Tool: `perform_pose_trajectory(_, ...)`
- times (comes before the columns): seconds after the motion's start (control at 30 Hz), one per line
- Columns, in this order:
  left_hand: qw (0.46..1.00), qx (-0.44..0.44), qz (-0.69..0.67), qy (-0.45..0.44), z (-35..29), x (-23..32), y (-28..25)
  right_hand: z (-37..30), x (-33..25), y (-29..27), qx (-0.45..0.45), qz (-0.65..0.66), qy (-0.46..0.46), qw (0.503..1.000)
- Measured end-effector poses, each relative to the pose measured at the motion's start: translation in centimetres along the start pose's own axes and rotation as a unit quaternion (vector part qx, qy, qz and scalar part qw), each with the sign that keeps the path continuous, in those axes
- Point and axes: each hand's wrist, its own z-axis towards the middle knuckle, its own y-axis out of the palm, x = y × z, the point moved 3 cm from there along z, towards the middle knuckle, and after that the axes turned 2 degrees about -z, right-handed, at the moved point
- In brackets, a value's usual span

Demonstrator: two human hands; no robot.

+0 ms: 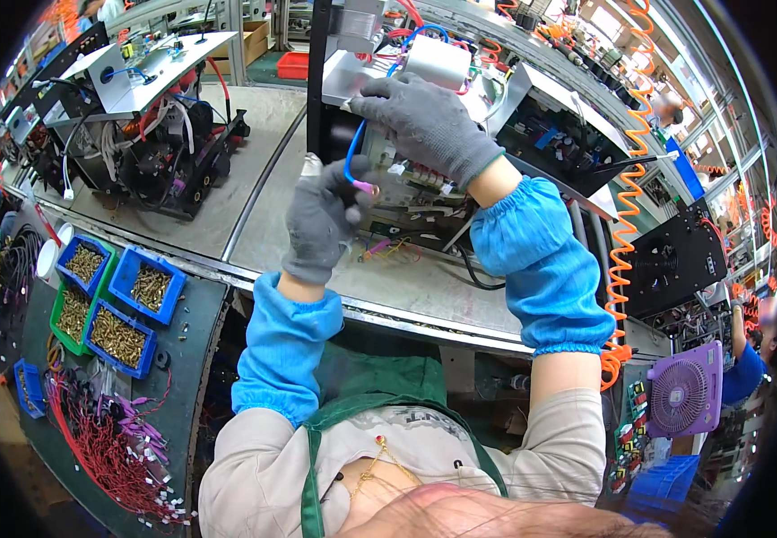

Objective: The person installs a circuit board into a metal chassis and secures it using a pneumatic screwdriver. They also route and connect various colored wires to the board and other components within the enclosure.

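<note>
Strands of brown hair [532, 522] cross the lower edge, nearest the camera; beyond the green apron [379, 384], a part-assembled chassis [424, 218] stands on the counter [424, 303]. In front of it hangs a blue wire [358, 139], its purple-sleeved terminal [364, 186] beside the fingers of the left hand [319, 220]. Those fingers are half curled about the wire's end; whether they pinch it, I cannot tell. Higher up, the right hand [429, 125] is bent over the wire, near the black upright panel [316, 81]; its fingers are folded, but what they grip is hidden.

Good handling here, I judge, means steadying the wire behind the terminal rather than by the metal tip, so the joint takes no strain. The right hand should guide the upper length in an easy curve, clear of the panel's edge. Grey gloves [447, 139] probably dull the touch, so a light tug would be a sensible check of the hold. Thin coloured wires [386, 247] lie below and could snag.
</note>
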Motion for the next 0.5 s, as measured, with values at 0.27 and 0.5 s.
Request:
perform_pose_trajectory(0.27, 0.732, -0.016, 0.580, 0.358, 1.6, 2.5, 3.7, 0.0, 0.4, -4.8, -0.020, 0.114, -0.053, 0.992)
perform_pose_trajectory(0.5, 0.877, 0.052, 0.436, 0.193, 4.6, -0.5, 2.7, -1.4, 4.0, -3.8, 0.111, -0.082, 0.078, 0.987)
